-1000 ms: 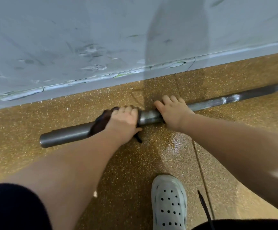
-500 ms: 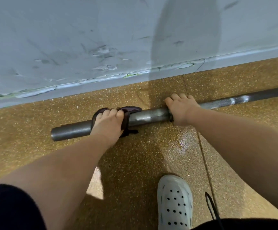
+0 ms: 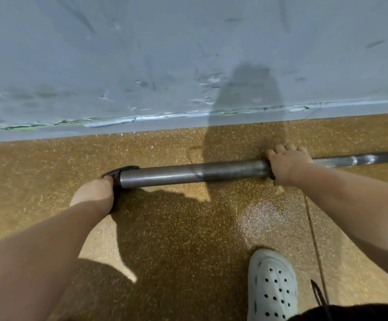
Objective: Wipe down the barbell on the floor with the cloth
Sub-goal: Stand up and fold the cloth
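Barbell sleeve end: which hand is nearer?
Left. The left hand holds the cloth right over the barbell end. The right hand grips the bar at the other end of the sleeve, well away from that end.

The long grey steel barbell [image 3: 188, 173] lies flat on the speckled floor, parallel to the wall edge. The dark crumpled cloth [image 3: 117, 179] caps its left end.

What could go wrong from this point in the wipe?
The cloth in the left hand sits at the very end of the barbell and may slip off. The round bar, steadied only by the right hand, could roll toward the shoe. The glossy floor patch by it may be slippery.
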